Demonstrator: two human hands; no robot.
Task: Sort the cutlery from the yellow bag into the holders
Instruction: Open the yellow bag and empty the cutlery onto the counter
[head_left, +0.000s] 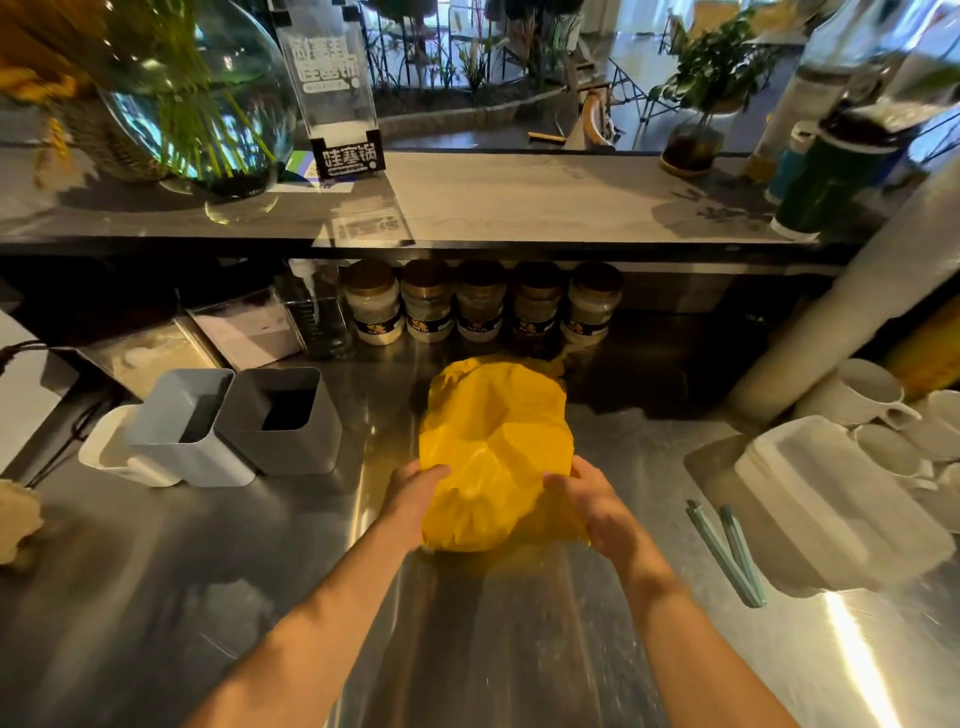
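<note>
A crumpled yellow bag (493, 441) lies on the steel counter (208, 571) in the middle of the view. My left hand (413, 496) grips its near left edge and my right hand (592, 499) grips its near right edge. The bag's contents are hidden; no cutlery shows. Three holders stand in a row at the left: a white one (111, 452), a light grey one (182, 421) and a dark grey one (280, 415). They sit about a hand's width left of the bag.
Green tongs (727, 551) lie on the counter at the right, beside stacked white containers (821, 499) and white mugs (872, 395). Several spice jars (483, 301) line the back under a shelf. Lidded bins (156, 353) stand behind the holders.
</note>
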